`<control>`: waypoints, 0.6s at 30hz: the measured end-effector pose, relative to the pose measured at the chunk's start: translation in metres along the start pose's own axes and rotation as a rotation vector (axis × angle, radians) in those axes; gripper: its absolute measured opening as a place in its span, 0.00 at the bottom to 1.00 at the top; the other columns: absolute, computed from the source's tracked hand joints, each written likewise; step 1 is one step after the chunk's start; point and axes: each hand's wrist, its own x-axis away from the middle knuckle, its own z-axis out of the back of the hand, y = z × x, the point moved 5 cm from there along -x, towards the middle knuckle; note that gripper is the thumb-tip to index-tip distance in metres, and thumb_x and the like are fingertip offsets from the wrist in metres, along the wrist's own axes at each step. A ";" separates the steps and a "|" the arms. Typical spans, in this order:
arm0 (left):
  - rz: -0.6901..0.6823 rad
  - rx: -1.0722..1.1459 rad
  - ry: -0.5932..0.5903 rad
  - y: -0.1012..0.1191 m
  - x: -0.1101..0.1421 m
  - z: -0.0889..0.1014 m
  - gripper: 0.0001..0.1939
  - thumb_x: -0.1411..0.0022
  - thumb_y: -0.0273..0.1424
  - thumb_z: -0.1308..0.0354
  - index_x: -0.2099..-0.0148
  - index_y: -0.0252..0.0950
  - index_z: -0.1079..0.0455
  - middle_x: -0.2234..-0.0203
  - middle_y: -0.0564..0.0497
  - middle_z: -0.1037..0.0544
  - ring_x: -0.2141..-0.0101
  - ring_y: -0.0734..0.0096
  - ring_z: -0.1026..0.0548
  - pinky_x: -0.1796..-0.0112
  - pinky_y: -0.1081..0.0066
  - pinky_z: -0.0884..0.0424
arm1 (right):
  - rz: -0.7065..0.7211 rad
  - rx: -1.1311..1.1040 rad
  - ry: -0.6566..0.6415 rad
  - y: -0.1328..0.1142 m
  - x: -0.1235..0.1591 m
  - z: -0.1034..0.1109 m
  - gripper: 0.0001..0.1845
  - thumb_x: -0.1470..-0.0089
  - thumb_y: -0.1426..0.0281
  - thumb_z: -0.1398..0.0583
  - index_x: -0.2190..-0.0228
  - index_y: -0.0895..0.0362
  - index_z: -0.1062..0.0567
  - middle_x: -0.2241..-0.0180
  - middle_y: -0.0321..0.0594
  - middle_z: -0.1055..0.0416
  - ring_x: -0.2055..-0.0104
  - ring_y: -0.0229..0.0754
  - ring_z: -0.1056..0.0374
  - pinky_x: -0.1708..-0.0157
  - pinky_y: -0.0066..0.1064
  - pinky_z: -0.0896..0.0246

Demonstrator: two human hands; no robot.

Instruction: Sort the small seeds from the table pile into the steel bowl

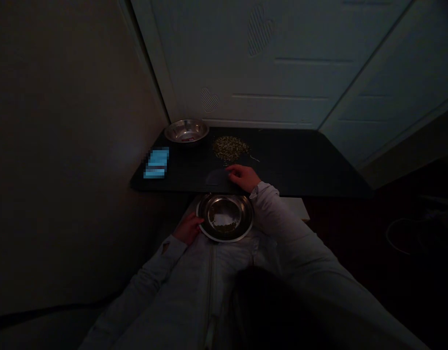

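Note:
A shiny metal bowl (247, 219) rests on my lap at the front edge of the table, with some small grains in its bottom. My left hand (189, 228) is closed on the bowl's left rim. My right hand (244, 177) is over the table near its front edge, fingers curled and the tips together. By those fingertips is a faint greyish, see-through flat patch (217, 178); whether it is held is too dark to tell. Just beyond my right hand lies a heap of small pale grains or seeds (230, 147), with a few strays around it.
The dark table (300, 160) stands against a white panelled door (296, 78). A second metal bowl (187, 130) sits at its back left corner. A lit, blurred-out phone-like screen (157, 163) lies at the left edge. A brown wall (70, 146) is close on my left.

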 end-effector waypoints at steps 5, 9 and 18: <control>0.004 0.018 0.007 0.000 0.001 0.001 0.13 0.62 0.23 0.40 0.68 0.34 0.29 0.76 0.51 0.25 0.72 0.68 0.28 0.72 0.72 0.34 | -0.003 -0.048 -0.013 0.001 0.002 -0.001 0.15 0.56 0.71 0.44 0.63 0.59 0.27 0.76 0.34 0.31 0.74 0.33 0.39 0.70 0.27 0.44; -0.002 0.010 -0.004 0.002 0.003 -0.001 0.14 0.62 0.23 0.40 0.67 0.34 0.29 0.77 0.52 0.25 0.73 0.69 0.28 0.72 0.72 0.34 | -0.002 -0.068 -0.047 0.000 0.002 -0.002 0.14 0.57 0.71 0.44 0.65 0.58 0.27 0.77 0.32 0.33 0.75 0.32 0.40 0.71 0.26 0.45; -0.024 0.029 -0.014 0.001 0.002 -0.001 0.16 0.61 0.22 0.40 0.65 0.34 0.30 0.78 0.52 0.26 0.74 0.70 0.29 0.72 0.72 0.34 | -0.020 -0.061 -0.120 -0.004 0.004 -0.003 0.13 0.57 0.70 0.43 0.66 0.58 0.27 0.80 0.31 0.34 0.76 0.32 0.40 0.71 0.26 0.46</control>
